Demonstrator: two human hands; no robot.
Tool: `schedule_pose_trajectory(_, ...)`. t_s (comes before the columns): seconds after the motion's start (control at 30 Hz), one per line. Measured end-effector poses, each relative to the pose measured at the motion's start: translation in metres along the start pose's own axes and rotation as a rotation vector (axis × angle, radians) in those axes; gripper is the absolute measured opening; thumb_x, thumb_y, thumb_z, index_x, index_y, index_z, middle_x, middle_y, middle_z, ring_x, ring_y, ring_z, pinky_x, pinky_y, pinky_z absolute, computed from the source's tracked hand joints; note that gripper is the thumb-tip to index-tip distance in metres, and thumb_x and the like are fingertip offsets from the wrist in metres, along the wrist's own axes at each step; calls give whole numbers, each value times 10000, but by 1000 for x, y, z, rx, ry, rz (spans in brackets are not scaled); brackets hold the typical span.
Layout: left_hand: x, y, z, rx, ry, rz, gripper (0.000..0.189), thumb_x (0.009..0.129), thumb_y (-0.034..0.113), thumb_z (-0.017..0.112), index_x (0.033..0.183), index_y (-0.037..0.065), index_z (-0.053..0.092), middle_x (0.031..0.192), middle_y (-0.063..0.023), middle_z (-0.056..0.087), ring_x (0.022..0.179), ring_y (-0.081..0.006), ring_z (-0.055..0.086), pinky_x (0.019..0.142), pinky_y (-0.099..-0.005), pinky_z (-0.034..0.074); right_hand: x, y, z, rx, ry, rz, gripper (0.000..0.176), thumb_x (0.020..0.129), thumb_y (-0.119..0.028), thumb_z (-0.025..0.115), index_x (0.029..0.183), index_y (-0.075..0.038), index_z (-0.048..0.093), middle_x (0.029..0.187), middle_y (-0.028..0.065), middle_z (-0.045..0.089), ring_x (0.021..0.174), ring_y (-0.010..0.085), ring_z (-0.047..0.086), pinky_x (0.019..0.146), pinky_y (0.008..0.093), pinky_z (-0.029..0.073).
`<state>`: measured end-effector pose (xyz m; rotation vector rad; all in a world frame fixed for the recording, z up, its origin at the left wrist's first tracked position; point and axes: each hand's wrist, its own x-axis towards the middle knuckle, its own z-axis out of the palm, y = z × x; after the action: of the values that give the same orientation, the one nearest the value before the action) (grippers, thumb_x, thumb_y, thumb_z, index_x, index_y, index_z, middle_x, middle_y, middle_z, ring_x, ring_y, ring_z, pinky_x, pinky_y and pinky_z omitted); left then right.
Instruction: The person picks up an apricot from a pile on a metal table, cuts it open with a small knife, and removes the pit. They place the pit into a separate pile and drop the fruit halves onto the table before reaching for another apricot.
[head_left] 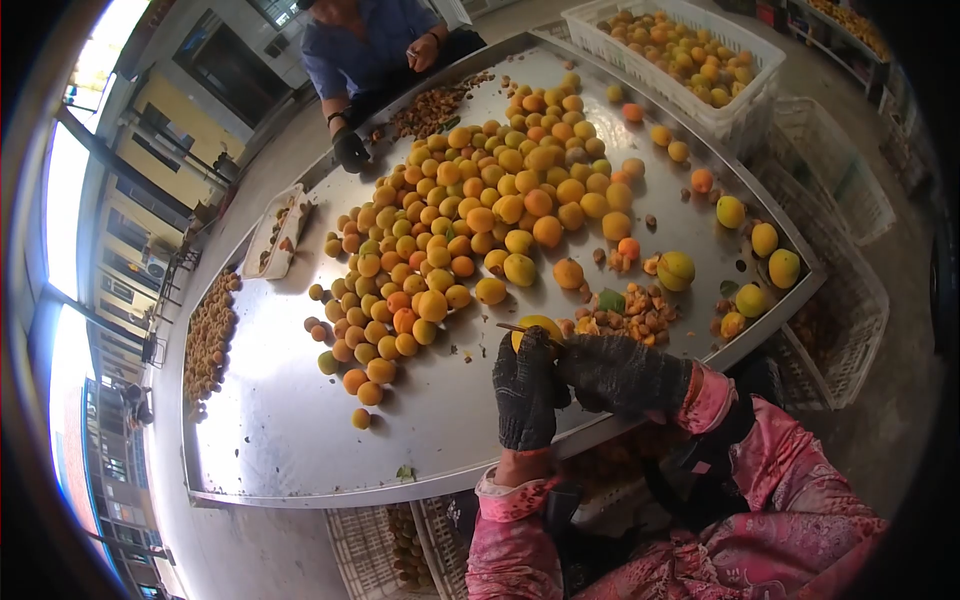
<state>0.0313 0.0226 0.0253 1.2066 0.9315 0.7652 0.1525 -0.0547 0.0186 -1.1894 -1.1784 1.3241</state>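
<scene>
Above the near edge of the metal table (300, 440), my left hand (527, 390) in a black glove is closed on a yellow fruit (540, 328). A thin brown stick-like item (510, 327) juts out to the left from the fruit. My right hand (622, 374), gloved too, is closed against the fruit's right side; its fingertips are partly hidden. Just beyond my hands lies a pile of brown pits and fruit scraps (640, 312). A large heap of orange and yellow fruits (470, 215) spreads over the table's middle.
Across the table a person (365, 45) in blue has one gloved hand (350, 150) at the table edge. A white crate of fruit (680, 60) stands at the far right, a white tray (275, 232) at the left. Pits (212, 335) lie beyond it; more crates (385, 550) sit below.
</scene>
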Motion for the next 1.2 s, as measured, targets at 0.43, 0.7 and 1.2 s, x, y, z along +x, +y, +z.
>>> schedule_pose_trajectory(0.43, 14, -25, -5, 177, 66, 335, 353, 883, 334, 518, 1035, 17, 547, 767, -57, 565, 523, -107, 518, 390, -222, 385, 5, 31, 11, -195, 190, -181, 219, 888, -169, 492, 1051, -48, 575, 831, 52, 587, 693, 159, 570, 611, 297, 476)
schedule_pose_trajectory(0.7, -1, 4, 2, -21, 27, -9, 340, 888, 312, 513, 1039, 8, 526, 718, -42, 562, 476, -87, 479, 378, -211, 362, 5, 37, 5, -910, 311, -438, 344, 775, -49, 494, 1112, -33, 560, 1082, 131, 570, 949, 267, 565, 757, 407, 469)
schedule_pose_trajectory(1.2, 1, -4, -4, -15, -28, 52, 385, 882, 316, 532, 1080, -13, 503, 931, -98, 559, 740, -167, 580, 535, -262, 483, 0, 6, 5, -74, 57, -60, 197, 913, -172, 467, 1025, -45, 568, 793, 66, 573, 652, 133, 551, 571, 257, 462)
